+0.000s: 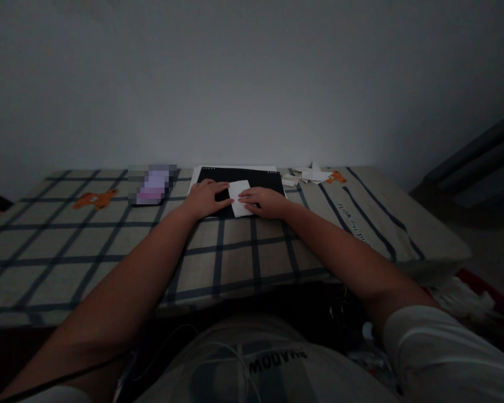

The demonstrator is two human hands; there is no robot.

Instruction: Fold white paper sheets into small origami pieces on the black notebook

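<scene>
A small folded sheet of white paper point(239, 196) lies on a black board-like sheet point(258, 178), which rests over some white sheets on the table. My left hand point(205, 199) lies at the paper's left side, thumb and fingers apart, with the fingertips touching its edge. From the right, my right hand point(266, 202) rests its outstretched fingers on the paper, pressing it flat against the black surface. Neither hand is wrapped around anything. The right fingers hide part of the paper's right edge.
A checked cloth covers the table point(147, 240). To the left lies a phone point(154, 187), blurred by pixelation. Folded white paper pieces point(313, 173) sit at the back right, beside an orange printed figure point(336, 177). The wall point(235, 84) stands behind the table.
</scene>
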